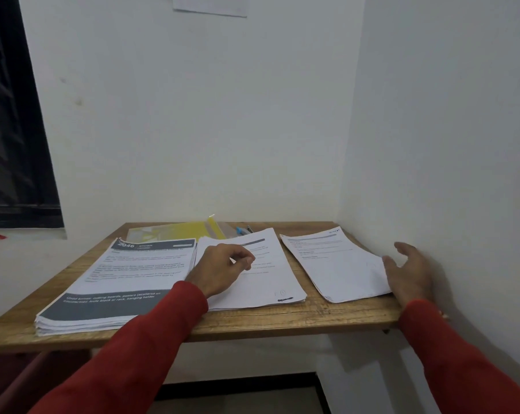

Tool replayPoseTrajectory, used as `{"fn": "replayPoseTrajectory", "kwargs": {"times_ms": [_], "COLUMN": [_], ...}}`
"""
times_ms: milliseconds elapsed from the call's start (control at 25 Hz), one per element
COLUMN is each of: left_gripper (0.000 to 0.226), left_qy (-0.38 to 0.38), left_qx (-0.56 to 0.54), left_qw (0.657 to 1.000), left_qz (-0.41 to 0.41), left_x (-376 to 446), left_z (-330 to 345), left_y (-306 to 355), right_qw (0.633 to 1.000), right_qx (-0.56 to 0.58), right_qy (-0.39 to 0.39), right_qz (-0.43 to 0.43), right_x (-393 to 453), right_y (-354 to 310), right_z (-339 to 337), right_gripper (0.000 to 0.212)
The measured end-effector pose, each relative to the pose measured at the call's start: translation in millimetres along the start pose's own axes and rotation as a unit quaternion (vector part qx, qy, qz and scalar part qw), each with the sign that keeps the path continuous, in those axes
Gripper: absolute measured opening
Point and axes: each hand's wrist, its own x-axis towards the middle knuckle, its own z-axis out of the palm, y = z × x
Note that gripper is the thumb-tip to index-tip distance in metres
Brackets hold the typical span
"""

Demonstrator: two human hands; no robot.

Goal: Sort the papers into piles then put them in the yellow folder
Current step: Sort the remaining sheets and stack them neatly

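Note:
Three paper piles lie on the wooden table. The left pile is thick, with a dark header and footer band on its top sheet. The middle pile is white with printed lines. The right pile is thin and lies askew near the wall. My left hand hovers over the middle pile with fingers loosely curled, holding nothing. My right hand has straight, spread fingers at the right edge of the right pile. The yellow folder lies flat at the back of the table, behind the left pile.
Pens, one with a blue part, lie at the back next to the folder. White walls close the table in at the back and the right. A dark window is at the left. A paper sheet hangs on the wall above.

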Motion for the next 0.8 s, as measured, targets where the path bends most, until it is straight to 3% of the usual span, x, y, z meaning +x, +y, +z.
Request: {"fn": "replayPoseTrajectory", "kwargs": {"times_ms": [80,160,400,600,800], "left_gripper": [0.012,0.011,0.015,0.018,0.056], "left_qy": [0.012,0.023,0.101,0.159,0.053], "left_qx": [0.009,0.017,0.086,0.16,0.299], "left_qw": [1.0,1.0,0.99,0.959,0.882], "left_qz": [0.001,0.004,-0.039,-0.172,-0.362], "left_x": [-3,-9,-28,-45,-59], "left_z": [-6,-14,-60,-110,-134], "left_y": [-5,-14,-61,-116,-126], "right_qw": [0.993,0.984,0.962,0.911,0.857], "right_qx": [-0.079,-0.089,0.012,0.029,-0.031], "right_qy": [0.04,0.045,-0.11,-0.268,-0.398], "right_qz": [-0.084,-0.151,-0.251,-0.314,-0.326], "right_x": [-10,-18,-58,-99,-135], "right_y": [-10,-24,-89,-144,-180], "right_z": [3,10,52,118,183], "right_gripper": [0.036,0.033,0.026,0.025,0.026]}}
